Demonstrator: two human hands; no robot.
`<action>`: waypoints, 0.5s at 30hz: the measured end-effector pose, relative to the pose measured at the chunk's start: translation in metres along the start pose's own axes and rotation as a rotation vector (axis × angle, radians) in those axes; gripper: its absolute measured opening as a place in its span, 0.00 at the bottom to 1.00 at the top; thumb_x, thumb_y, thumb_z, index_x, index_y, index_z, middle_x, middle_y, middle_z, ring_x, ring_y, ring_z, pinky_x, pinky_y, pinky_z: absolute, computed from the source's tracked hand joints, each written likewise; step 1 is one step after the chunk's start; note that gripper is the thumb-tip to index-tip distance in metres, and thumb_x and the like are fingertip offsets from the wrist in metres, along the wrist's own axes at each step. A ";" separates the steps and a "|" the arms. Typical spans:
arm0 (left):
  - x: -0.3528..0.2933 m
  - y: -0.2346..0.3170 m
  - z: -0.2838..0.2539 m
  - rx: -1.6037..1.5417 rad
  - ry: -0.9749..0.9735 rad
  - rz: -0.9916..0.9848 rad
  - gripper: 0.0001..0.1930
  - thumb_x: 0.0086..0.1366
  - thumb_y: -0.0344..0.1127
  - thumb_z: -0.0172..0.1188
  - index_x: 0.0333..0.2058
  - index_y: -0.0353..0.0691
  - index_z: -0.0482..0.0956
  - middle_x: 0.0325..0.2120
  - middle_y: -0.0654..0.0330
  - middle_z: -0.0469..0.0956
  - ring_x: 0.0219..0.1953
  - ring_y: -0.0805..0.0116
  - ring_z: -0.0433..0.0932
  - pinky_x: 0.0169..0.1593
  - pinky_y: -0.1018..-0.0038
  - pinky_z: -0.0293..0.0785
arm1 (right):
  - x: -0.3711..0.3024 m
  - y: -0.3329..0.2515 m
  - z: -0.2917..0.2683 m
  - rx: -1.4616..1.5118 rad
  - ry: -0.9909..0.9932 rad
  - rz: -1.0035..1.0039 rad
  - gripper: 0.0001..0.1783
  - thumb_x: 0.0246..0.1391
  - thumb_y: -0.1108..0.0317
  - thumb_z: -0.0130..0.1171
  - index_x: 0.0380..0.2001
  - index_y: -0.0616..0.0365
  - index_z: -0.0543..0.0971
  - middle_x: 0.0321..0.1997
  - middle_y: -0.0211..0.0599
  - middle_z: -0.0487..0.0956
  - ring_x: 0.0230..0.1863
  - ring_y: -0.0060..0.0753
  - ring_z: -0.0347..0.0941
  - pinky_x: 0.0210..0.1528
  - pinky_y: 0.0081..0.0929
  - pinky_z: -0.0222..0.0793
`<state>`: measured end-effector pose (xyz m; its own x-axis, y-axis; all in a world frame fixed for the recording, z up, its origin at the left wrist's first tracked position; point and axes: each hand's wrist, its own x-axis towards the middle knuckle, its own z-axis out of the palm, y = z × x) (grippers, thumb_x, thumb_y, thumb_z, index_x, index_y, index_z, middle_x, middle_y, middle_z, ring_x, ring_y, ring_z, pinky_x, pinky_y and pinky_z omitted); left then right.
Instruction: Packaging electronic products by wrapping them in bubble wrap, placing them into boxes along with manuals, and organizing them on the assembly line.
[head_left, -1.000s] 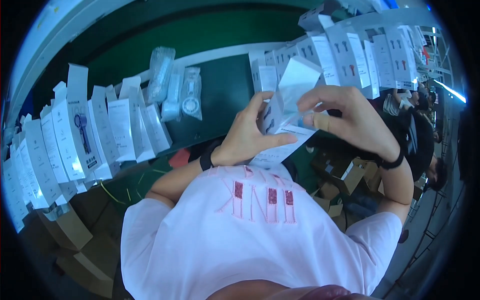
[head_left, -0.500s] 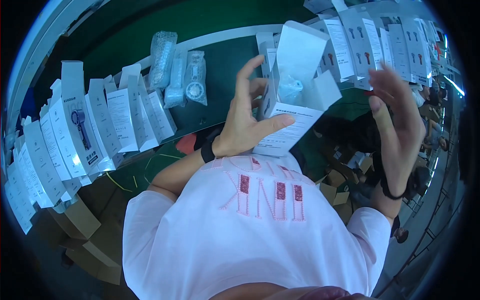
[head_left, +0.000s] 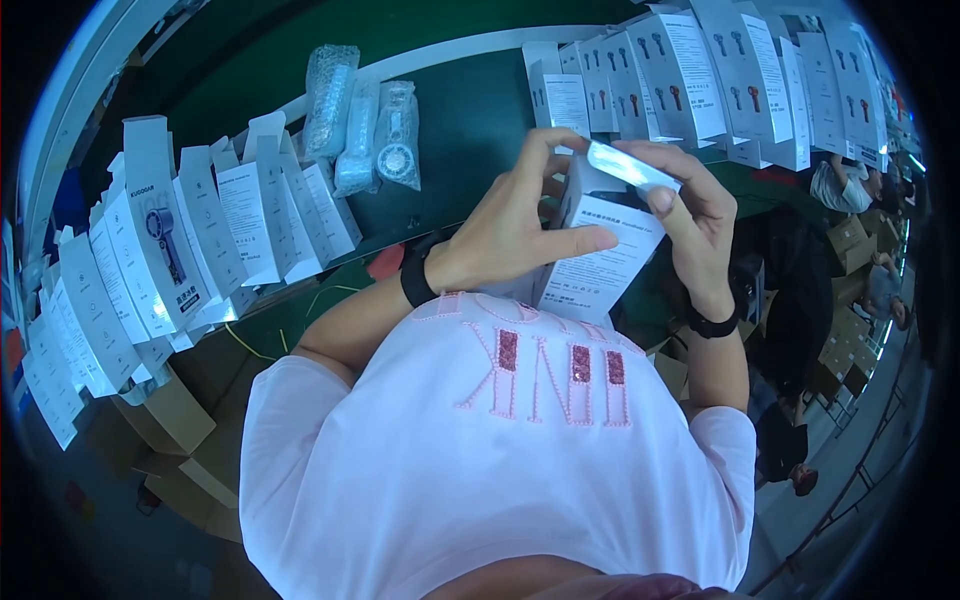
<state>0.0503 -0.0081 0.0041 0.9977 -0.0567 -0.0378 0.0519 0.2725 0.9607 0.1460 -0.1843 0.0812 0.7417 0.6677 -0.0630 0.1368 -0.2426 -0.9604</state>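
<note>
A white cardboard box (head_left: 604,262) with fine print on its side is held upright close to my chest. My left hand (head_left: 515,225) wraps round its left side, thumb across the printed front. At the top, my right hand (head_left: 700,215) grips the lid flap (head_left: 630,165), which is folded over and catches the light. The lid now hides most of the box's inside. On the green table beyond my left hand lie bubble-wrapped handheld fans (head_left: 397,150), apart from both hands.
Rows of white boxes stand at the left (head_left: 150,250), many with raised flaps, and at the far right (head_left: 680,85). A pale rail (head_left: 450,50) crosses the green table. Brown cartons (head_left: 175,410) lie below at left; other people (head_left: 785,440) are at the right.
My right hand has come in from the right onto the box top. The raised lid flap has been folded down over the opening, covering the bubble-wrapped item inside.
</note>
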 end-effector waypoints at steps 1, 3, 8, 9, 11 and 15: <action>0.002 0.001 0.000 0.000 0.001 -0.005 0.43 0.52 0.50 0.71 0.58 0.38 0.54 0.46 0.40 0.70 0.42 0.54 0.76 0.40 0.65 0.76 | 0.002 -0.007 0.000 0.005 -0.010 0.054 0.16 0.56 0.69 0.57 0.47 0.63 0.78 0.50 0.41 0.75 0.47 0.29 0.72 0.49 0.24 0.67; 0.008 0.004 -0.002 0.026 -0.053 -0.108 0.46 0.50 0.40 0.73 0.59 0.40 0.47 0.45 0.47 0.73 0.47 0.60 0.75 0.48 0.68 0.74 | 0.004 -0.005 -0.008 0.002 -0.080 0.061 0.16 0.56 0.69 0.57 0.48 0.62 0.78 0.50 0.41 0.75 0.48 0.28 0.71 0.49 0.24 0.67; 0.014 -0.002 0.003 -0.035 -0.030 -0.010 0.42 0.51 0.49 0.71 0.58 0.40 0.57 0.45 0.43 0.74 0.41 0.57 0.78 0.40 0.67 0.77 | 0.007 -0.009 -0.027 -0.118 -0.269 0.054 0.19 0.55 0.68 0.57 0.51 0.57 0.78 0.53 0.43 0.73 0.51 0.33 0.70 0.52 0.28 0.67; 0.015 -0.002 0.002 -0.056 -0.091 -0.012 0.39 0.53 0.48 0.71 0.58 0.39 0.61 0.46 0.45 0.74 0.41 0.59 0.78 0.40 0.68 0.76 | 0.005 -0.012 -0.024 -0.250 -0.295 -0.026 0.19 0.55 0.68 0.57 0.51 0.56 0.77 0.54 0.44 0.73 0.53 0.38 0.69 0.54 0.31 0.65; 0.011 -0.009 0.006 -0.114 -0.057 -0.020 0.37 0.54 0.46 0.69 0.59 0.41 0.63 0.47 0.47 0.74 0.41 0.60 0.78 0.41 0.68 0.77 | 0.001 -0.022 -0.016 -0.510 -0.315 -0.109 0.22 0.53 0.65 0.58 0.52 0.58 0.76 0.56 0.48 0.72 0.60 0.50 0.65 0.60 0.40 0.60; 0.023 0.001 0.011 -0.077 -0.104 -0.064 0.35 0.57 0.39 0.67 0.62 0.47 0.62 0.51 0.53 0.72 0.46 0.64 0.75 0.47 0.71 0.74 | -0.014 -0.004 -0.020 -0.552 -0.170 -0.117 0.24 0.47 0.69 0.63 0.51 0.57 0.76 0.57 0.47 0.71 0.60 0.48 0.65 0.59 0.39 0.62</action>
<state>0.0732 -0.0195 0.0074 0.9825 -0.1743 -0.0663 0.1229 0.3377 0.9332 0.1482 -0.2064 0.0909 0.5913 0.8048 -0.0514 0.5671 -0.4603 -0.6830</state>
